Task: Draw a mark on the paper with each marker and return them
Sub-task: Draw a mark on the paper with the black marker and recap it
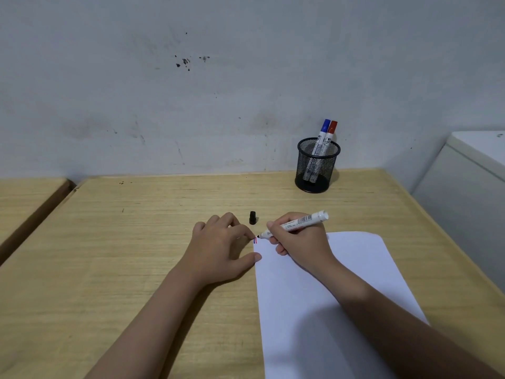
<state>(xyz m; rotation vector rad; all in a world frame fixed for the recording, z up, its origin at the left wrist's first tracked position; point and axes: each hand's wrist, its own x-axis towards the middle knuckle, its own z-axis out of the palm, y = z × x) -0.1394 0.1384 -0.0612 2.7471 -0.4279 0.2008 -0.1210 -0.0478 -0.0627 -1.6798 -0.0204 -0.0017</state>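
My right hand grips an uncapped black marker, its tip touching the top left corner of the white paper. A short red mark and a short blue mark sit at that corner, just left of the tip. My left hand rests flat on the table, with its thumb and a fingertip pressing the paper's left edge. The black cap lies on the table just beyond both hands. A blue-capped marker and a red-capped marker stand in the black mesh cup at the back.
The wooden table ends at a grey wall behind the cup. A second wooden surface adjoins at the left across a gap. A white cabinet stands beside the table's right edge.
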